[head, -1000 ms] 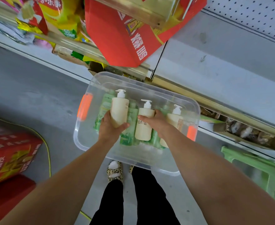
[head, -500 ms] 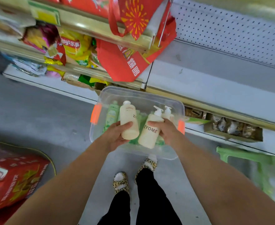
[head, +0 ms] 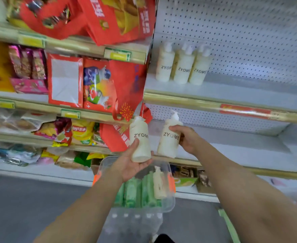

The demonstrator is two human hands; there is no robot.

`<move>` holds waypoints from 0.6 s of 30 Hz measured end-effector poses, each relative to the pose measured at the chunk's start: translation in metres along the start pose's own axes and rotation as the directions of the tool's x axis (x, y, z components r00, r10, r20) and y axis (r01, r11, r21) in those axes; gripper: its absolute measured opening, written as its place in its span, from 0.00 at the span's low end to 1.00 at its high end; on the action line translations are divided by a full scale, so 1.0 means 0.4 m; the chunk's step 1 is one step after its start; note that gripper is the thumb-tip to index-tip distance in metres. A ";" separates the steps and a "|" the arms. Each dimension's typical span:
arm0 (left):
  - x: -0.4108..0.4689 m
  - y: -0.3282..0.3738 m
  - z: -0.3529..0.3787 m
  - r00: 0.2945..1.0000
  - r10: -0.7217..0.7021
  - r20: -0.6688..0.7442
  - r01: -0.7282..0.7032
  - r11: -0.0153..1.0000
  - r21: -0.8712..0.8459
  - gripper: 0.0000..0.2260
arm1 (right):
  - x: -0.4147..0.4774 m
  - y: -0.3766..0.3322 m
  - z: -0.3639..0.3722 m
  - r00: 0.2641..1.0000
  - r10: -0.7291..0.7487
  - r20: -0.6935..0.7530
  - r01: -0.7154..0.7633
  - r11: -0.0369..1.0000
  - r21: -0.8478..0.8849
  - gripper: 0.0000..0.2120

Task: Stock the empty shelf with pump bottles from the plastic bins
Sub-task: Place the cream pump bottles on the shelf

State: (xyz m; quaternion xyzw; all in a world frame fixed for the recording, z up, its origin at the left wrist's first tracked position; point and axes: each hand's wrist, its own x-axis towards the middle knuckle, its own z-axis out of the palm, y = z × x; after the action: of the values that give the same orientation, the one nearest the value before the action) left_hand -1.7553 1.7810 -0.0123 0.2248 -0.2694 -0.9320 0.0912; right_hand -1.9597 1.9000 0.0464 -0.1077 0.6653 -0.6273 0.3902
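- The person is carrying out the transfer step, with one bottle in each hand; both are being held above the bin (head: 169, 206), in front of the shelves.
- The left hand (head: 129, 166) is gripping a bottle (head: 140, 139) near its base; thumb on the label, fingers curling beneath.
- The right hand (head: 188, 139) is gripping a second bottle (head: 169, 135) from its right side; pump pointing up.
- A row (head: 182, 67) of three like bottles is standing at the left end of the upper shelf (head: 240, 94).
- The bin is holding green bottles (head: 132, 192) and one cream bottle (head: 159, 185); stocking is judged to be at an early stage.
- Next move, as judged: raising both bottles and setting them upright, right of the row, labels facing out; care is needed not to knock the row.
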 end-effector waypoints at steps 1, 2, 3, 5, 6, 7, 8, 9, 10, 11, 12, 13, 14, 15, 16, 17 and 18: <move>0.003 0.016 0.022 1.000 0.015 0.021 -0.016 1.000 0.023 0.47 | -0.012 -0.040 -0.004 0.999 -0.039 0.000 0.039 0.999 -0.009 0.18; 0.005 0.031 0.047 0.999 0.031 0.043 -0.033 0.998 0.052 0.46 | -0.023 -0.080 -0.009 0.997 -0.082 0.003 0.083 0.996 -0.019 0.21; 0.008 0.045 0.068 0.997 0.051 0.058 -0.056 0.994 0.091 0.44 | -0.031 -0.118 -0.016 0.992 -0.124 0.007 0.124 0.992 -0.034 0.25; 0.020 0.070 0.097 0.993 0.108 0.043 -0.114 0.979 0.171 0.34 | -0.038 -0.190 -0.025 0.979 -0.204 0.023 0.204 0.978 -0.050 0.25; 0.028 0.082 0.107 0.990 0.134 0.033 -0.138 0.967 0.214 0.32 | -0.035 -0.224 -0.031 0.970 -0.240 0.029 0.241 0.969 -0.051 0.22; 0.035 0.095 0.116 0.986 0.160 0.040 -0.165 0.950 0.265 0.34 | -0.030 -0.258 -0.036 0.962 -0.270 0.031 0.271 0.961 -0.049 0.19; 0.042 0.110 0.127 0.982 0.181 0.062 -0.191 0.927 0.322 0.39 | -0.022 -0.291 -0.038 0.955 -0.294 0.033 0.295 0.954 -0.045 0.18; 0.049 0.125 0.138 0.977 0.195 0.090 -0.215 0.900 0.380 0.45 | -0.012 -0.322 -0.039 0.948 -0.316 0.036 0.317 0.948 -0.040 0.20; 0.057 0.138 0.151 0.972 0.204 0.113 -0.233 0.876 0.423 0.48 | 0.006 -0.351 -0.040 0.941 -0.337 0.038 0.338 0.941 -0.032 0.23; 0.067 0.149 0.162 0.968 0.212 0.132 -0.249 0.856 0.452 0.49 | 0.024 -0.377 -0.041 0.934 -0.354 0.038 0.355 0.934 -0.029 0.26; 0.077 0.157 0.174 0.966 0.213 0.143 -0.256 0.847 0.466 0.49 | 0.043 -0.399 -0.040 0.929 -0.368 0.038 0.369 0.929 -0.023 0.27; 0.089 0.162 0.183 0.965 0.212 0.154 -0.260 0.844 0.469 0.48 | 0.065 -0.419 -0.040 0.923 -0.382 0.037 0.383 0.924 -0.017 0.26; 0.100 0.168 0.196 0.963 0.207 0.171 -0.264 0.846 0.463 0.46 | 0.087 -0.439 -0.037 0.918 -0.395 0.039 0.395 0.918 -0.015 0.25; 0.109 0.169 0.203 0.963 0.196 0.186 -0.261 0.849 0.459 0.43 | 0.104 -0.452 -0.033 0.913 -0.406 0.039 0.407 0.913 -0.022 0.25; 0.118 0.173 0.211 0.964 0.188 0.186 -0.254 0.855 0.452 0.40 | 0.125 -0.464 -0.029 0.908 -0.417 0.043 0.418 0.908 -0.035 0.27; 0.131 0.179 0.218 0.966 0.189 0.177 -0.250 0.861 0.443 0.36 | 0.150 -0.478 -0.023 0.904 -0.424 0.052 0.427 0.903 -0.054 0.30; 0.143 0.185 0.222 0.968 0.191 0.164 -0.245 0.867 0.434 0.34 | 0.171 -0.488 -0.015 0.901 -0.430 0.066 0.434 0.898 -0.074 0.34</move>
State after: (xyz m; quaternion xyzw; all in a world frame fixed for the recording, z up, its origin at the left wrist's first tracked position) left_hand -1.8437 1.7433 0.0739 0.1534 -0.5068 -0.8390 0.1255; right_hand -2.0772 1.8242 0.1990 -0.2846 0.6420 -0.6657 0.2523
